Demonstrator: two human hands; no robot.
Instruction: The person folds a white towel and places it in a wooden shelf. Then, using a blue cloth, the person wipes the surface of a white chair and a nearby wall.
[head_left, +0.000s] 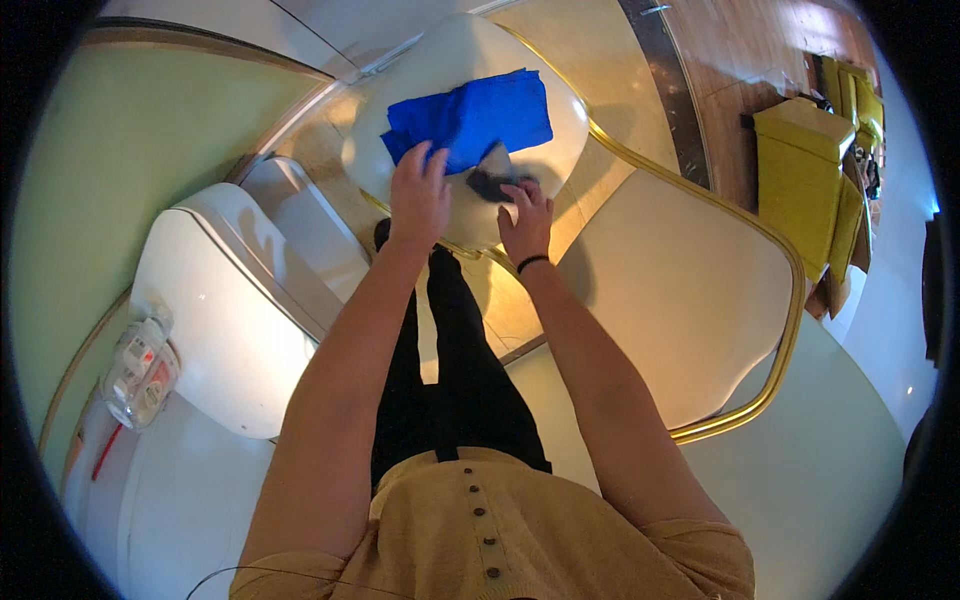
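A folded blue cloth (487, 112) lies on the pale padded seat of a gold-framed chair (450, 45). Over the cloth's near left edge are the fingertips of my left hand (421, 196). These fingers are spread, and I see nothing held in them. My right hand (529, 219), with a black band at the wrist, has its fingers at the edge of a small dark and beige item (491, 178), apparently soft fabric, which it seems to pinch. This item is blurred and sits at the cloth's near edge, above the seat.
The chair's padded backrest (675, 300) extends to the right inside its gold frame. On the left stands a white rounded bin-like container (225, 307), with a clear plastic package (141, 371) beside it. A yellow-green sofa (802, 172) is at the far right.
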